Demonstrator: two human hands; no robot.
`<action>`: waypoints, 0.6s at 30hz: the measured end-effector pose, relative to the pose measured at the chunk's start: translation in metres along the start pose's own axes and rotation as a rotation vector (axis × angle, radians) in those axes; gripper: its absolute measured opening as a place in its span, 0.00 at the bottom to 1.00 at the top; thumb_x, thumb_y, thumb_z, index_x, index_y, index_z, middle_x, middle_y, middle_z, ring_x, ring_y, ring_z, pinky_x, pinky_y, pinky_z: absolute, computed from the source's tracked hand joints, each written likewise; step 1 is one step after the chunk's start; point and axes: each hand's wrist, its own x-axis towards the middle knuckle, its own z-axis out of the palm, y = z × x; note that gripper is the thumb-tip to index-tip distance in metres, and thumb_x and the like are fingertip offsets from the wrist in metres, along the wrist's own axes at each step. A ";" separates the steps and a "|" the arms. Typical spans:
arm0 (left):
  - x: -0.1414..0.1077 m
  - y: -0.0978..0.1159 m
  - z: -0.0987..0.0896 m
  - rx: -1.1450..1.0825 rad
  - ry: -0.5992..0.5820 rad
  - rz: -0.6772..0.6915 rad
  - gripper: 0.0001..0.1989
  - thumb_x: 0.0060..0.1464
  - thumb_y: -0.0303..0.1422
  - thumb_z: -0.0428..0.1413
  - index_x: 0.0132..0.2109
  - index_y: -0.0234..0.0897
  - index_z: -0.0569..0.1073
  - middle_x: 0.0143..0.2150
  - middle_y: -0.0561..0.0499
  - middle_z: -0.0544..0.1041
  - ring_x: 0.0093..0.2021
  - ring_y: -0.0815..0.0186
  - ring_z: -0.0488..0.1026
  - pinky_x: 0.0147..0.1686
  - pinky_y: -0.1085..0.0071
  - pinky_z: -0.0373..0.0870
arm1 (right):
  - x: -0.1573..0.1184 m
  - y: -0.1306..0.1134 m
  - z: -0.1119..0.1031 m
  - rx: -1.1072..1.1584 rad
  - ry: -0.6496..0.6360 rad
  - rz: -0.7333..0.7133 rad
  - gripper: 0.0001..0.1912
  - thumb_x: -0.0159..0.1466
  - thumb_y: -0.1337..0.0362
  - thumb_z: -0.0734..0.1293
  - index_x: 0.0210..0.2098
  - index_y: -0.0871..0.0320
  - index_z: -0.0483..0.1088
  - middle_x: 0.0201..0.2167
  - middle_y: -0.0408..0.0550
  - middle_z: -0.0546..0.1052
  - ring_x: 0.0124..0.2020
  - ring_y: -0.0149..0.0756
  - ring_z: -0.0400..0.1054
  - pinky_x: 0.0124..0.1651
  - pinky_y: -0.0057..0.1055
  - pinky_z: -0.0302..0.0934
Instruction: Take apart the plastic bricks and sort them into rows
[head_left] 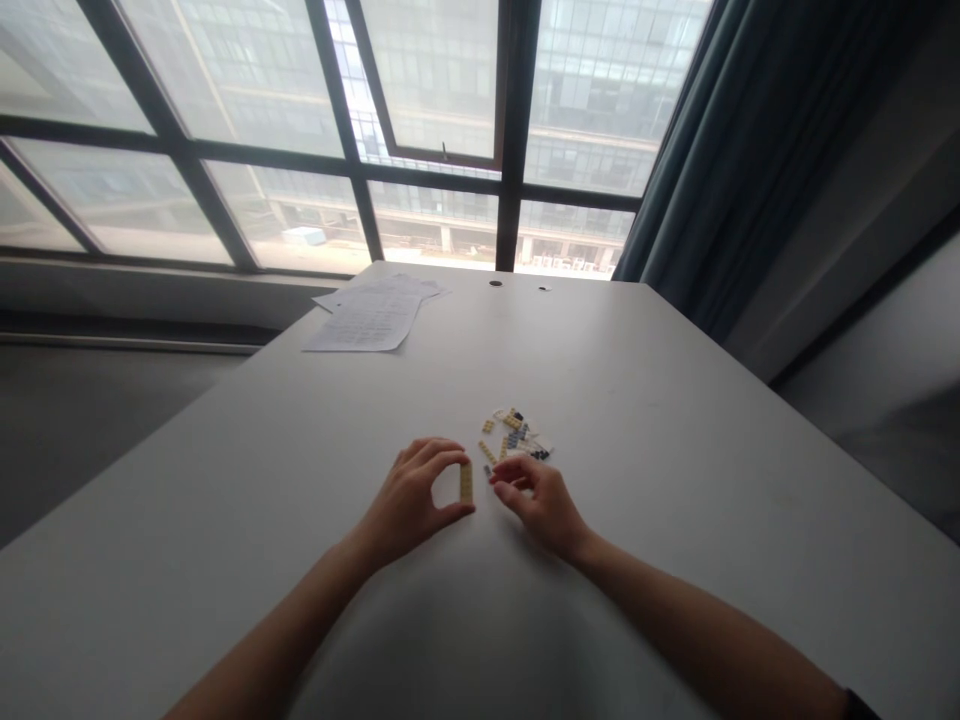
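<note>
A tan studded toy brick plate (466, 484) stands lengthwise between the thumb and fingers of my left hand (411, 500), gripped at its two ends. My right hand (541, 500) is closed in a pinch just to the right of it, with a small grey brick piece (487, 471) at its fingertips. Right beyond my right hand lies a loose pile of toy bricks: a blue-grey studded piece (517, 436), white pieces, small black ones and several tan ones. A small tan plate (487, 426) and a narrow tan strip (487, 453) lie at the pile's left side.
The white table (600, 370) narrows away toward the windows. Printed paper sheets (367, 315) lie at its far left edge. A dark round spot (496, 284) and a small black-and-white item (544, 289) are near the far edge. A dark curtain (697, 170) hangs at right.
</note>
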 end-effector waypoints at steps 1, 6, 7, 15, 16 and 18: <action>-0.003 -0.007 -0.001 0.023 -0.036 -0.034 0.20 0.44 0.39 0.64 0.46 0.41 0.72 0.50 0.45 0.74 0.54 0.55 0.67 0.53 0.57 0.64 | 0.002 0.002 -0.004 -0.187 0.025 -0.084 0.08 0.59 0.63 0.67 0.38 0.56 0.72 0.36 0.49 0.78 0.39 0.38 0.71 0.44 0.37 0.65; -0.017 -0.029 0.003 0.061 -0.182 -0.101 0.22 0.42 0.41 0.65 0.46 0.43 0.74 0.54 0.45 0.73 0.60 0.51 0.62 0.58 0.51 0.59 | 0.009 0.013 -0.013 -0.796 -0.105 -0.413 0.14 0.62 0.68 0.64 0.47 0.52 0.73 0.50 0.49 0.74 0.54 0.44 0.62 0.58 0.46 0.53; -0.018 -0.031 0.005 0.061 -0.192 -0.105 0.22 0.43 0.41 0.65 0.46 0.43 0.74 0.55 0.45 0.72 0.60 0.51 0.61 0.58 0.51 0.58 | 0.010 0.015 -0.012 -0.846 -0.132 -0.444 0.14 0.64 0.67 0.63 0.48 0.51 0.72 0.52 0.48 0.74 0.56 0.44 0.61 0.59 0.46 0.51; -0.021 -0.038 0.009 0.065 -0.214 -0.121 0.27 0.44 0.44 0.64 0.52 0.43 0.72 0.57 0.44 0.70 0.62 0.49 0.59 0.61 0.49 0.53 | 0.010 0.021 -0.011 -0.928 -0.160 -0.477 0.14 0.66 0.66 0.60 0.49 0.52 0.71 0.53 0.47 0.73 0.59 0.45 0.58 0.59 0.46 0.49; -0.021 -0.039 0.008 0.066 -0.217 -0.121 0.26 0.44 0.44 0.63 0.51 0.43 0.73 0.57 0.44 0.70 0.62 0.49 0.59 0.61 0.49 0.53 | 0.011 0.021 -0.012 -0.921 -0.154 -0.468 0.14 0.66 0.66 0.61 0.49 0.52 0.71 0.53 0.48 0.72 0.59 0.44 0.58 0.59 0.45 0.49; -0.021 -0.039 0.008 0.068 -0.223 -0.122 0.24 0.45 0.44 0.63 0.50 0.44 0.74 0.57 0.45 0.70 0.62 0.49 0.59 0.60 0.49 0.53 | 0.016 0.023 -0.016 -0.912 -0.145 -0.442 0.15 0.64 0.67 0.63 0.50 0.52 0.70 0.54 0.49 0.72 0.59 0.44 0.58 0.60 0.45 0.50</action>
